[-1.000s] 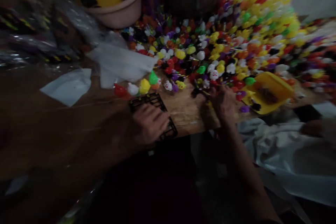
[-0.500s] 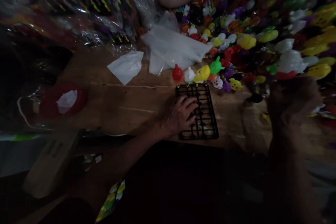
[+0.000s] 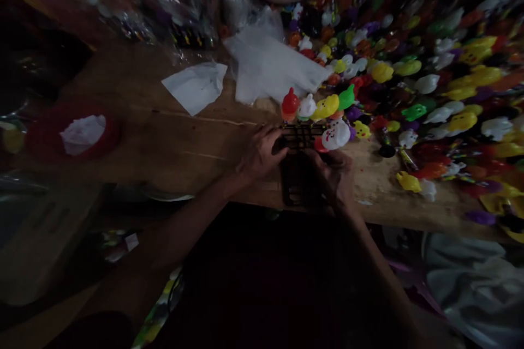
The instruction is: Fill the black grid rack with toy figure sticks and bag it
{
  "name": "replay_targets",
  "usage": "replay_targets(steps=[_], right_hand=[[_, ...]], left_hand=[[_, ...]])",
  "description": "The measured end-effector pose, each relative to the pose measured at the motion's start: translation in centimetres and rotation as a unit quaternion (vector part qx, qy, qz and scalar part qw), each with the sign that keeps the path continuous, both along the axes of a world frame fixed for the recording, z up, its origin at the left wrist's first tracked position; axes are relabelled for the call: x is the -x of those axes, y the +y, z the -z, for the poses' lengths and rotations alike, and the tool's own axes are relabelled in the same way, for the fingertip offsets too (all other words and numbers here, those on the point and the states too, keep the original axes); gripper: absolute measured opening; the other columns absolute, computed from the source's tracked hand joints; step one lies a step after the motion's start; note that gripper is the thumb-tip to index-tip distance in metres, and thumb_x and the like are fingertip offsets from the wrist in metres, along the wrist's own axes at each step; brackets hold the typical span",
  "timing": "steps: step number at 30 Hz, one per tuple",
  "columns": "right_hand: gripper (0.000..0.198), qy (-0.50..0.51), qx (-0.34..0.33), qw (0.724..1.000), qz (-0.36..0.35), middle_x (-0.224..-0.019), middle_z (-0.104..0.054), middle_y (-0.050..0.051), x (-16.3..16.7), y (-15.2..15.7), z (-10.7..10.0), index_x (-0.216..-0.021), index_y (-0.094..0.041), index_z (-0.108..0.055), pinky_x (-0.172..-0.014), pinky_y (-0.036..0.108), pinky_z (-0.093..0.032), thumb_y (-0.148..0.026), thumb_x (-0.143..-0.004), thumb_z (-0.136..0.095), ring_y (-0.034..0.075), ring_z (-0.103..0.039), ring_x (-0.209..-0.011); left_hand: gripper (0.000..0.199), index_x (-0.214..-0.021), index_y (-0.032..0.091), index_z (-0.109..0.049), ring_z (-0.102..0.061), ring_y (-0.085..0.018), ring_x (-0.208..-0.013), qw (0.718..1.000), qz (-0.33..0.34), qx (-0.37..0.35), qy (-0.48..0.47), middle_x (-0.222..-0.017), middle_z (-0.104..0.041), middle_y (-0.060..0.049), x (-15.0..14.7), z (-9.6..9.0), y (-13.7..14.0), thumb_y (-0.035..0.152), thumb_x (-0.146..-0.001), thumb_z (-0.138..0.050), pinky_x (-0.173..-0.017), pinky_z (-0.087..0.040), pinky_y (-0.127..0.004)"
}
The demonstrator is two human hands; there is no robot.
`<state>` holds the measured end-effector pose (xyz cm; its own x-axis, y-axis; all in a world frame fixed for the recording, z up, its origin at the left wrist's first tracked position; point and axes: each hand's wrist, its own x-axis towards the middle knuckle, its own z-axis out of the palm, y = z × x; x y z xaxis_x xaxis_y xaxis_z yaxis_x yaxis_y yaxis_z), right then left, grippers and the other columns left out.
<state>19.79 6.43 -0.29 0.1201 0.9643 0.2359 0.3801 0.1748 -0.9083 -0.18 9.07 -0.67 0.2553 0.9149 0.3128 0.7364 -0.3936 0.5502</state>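
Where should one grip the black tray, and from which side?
Probably by the near rim of the tray, from the person's side: it lies flat near the front edge of the table, while the left hand, right hand and toys crowd its far half.

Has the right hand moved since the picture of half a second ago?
Yes, leftward: the right hand was well to the right of the black rack, and is now at the rack's right side.
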Motion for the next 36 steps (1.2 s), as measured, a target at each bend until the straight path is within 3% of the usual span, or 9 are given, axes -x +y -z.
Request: replay_targets(steps=[7,11,15,18,24,30,33,36], right_hand=[[0.028,0.038,0.044,0.995,-0.077,-0.089,-0.077,0.001,3.4,3.0,1.2,-0.086,-0.020,-0.076,-0.082,0.034,-0.055,-0.047,-0.081,-0.071,0.022,-0.070,-0.086],[0.033,-0.047,0.020,0.997,-0.065,-0.091,-0.078,0.004,3.3,3.7,1.6,-0.092,-0.019,-0.077,-0.076,0.033,-0.054,-0.049,-0.085,-0.065,0.021,-0.070,-0.081],[0.035,-0.176,-0.014,0.982,-0.058,-0.079,-0.075,0.006,3.6,3.7,0.7,-0.083,-0.019,-0.076,-0.067,0.032,-0.051,-0.050,-0.088,-0.062,0.020,-0.067,-0.068],[0.030,-0.228,-0.028,0.970,-0.075,-0.079,-0.075,0.007,4.0,3.7,0.0,-0.082,-0.021,-0.076,-0.068,0.033,-0.051,-0.046,-0.090,-0.061,0.022,-0.067,-0.072],[0.028,-0.233,-0.040,0.963,-0.129,-0.082,-0.075,0.006,3.6,4.6,0.3,-0.087,-0.023,-0.077,-0.070,0.033,-0.051,-0.039,-0.094,-0.056,0.023,-0.068,-0.076],[0.017,-0.236,-0.007,0.966,-0.106,-0.098,-0.076,0.011,5.0,3.2,1.1,-0.096,-0.018,-0.075,-0.082,0.036,-0.054,-0.026,-0.093,-0.061,0.025,-0.069,-0.092],[0.024,-0.233,-0.050,0.966,-0.102,-0.112,-0.073,0.011,3.7,1.9,1.0,-0.114,-0.018,-0.069,-0.090,0.034,-0.054,-0.024,-0.093,-0.061,0.024,-0.067,-0.103],[0.027,-0.230,-0.105,0.967,-0.023,-0.118,-0.070,0.011,-2.0,0.2,-0.5,-0.120,-0.021,-0.066,-0.093,0.033,-0.053,-0.026,-0.098,-0.050,0.022,-0.066,-0.106]], left_hand=[[0.030,-0.113,0.016,-0.066,-0.063,-0.026,-0.110,0.998,-0.033,0.059,-0.016,-0.111,-0.071,-0.009,-0.6,1.9,0.9,0.021,-0.084,-0.070,-0.105,-0.048,-0.042],[0.033,-0.115,0.015,-0.063,-0.061,-0.026,-0.111,0.998,-0.023,0.061,-0.020,-0.114,-0.070,-0.009,-0.2,1.8,0.9,0.021,-0.083,-0.070,-0.103,-0.049,-0.041],[0.031,-0.110,0.015,-0.065,-0.063,-0.026,-0.107,0.998,-0.028,0.050,-0.026,-0.110,-0.071,-0.009,-0.5,2.1,1.2,0.020,-0.080,-0.071,-0.101,-0.050,-0.041],[0.023,-0.101,0.015,-0.067,-0.064,-0.028,-0.101,0.997,-0.045,0.054,-0.017,-0.102,-0.073,-0.009,-1.0,2.3,1.4,0.022,-0.079,-0.069,-0.095,-0.052,-0.043],[0.022,-0.102,0.017,-0.068,-0.066,-0.026,-0.098,0.997,-0.065,0.023,-0.023,-0.100,-0.074,-0.008,-1.1,2.9,1.6,0.017,-0.080,-0.063,-0.093,-0.052,-0.040],[0.020,-0.093,0.016,-0.069,-0.068,-0.025,-0.087,0.995,-0.065,0.018,-0.080,-0.091,-0.074,-0.009,-1.2,3.6,1.2,0.018,-0.080,-0.054,-0.082,-0.055,-0.037],[0.019,-0.089,0.017,-0.068,-0.068,-0.026,-0.080,0.992,-0.057,0.022,-0.113,-0.086,-0.073,-0.009,-1.2,4.2,1.5,0.023,-0.078,-0.053,-0.077,-0.056,-0.038],[0.018,-0.084,0.020,-0.068,-0.067,-0.024,-0.077,0.990,-0.063,0.057,-0.113,-0.085,-0.074,-0.007,-1.1,4.7,1.8,0.033,-0.078,-0.057,-0.078,-0.056,-0.037]])
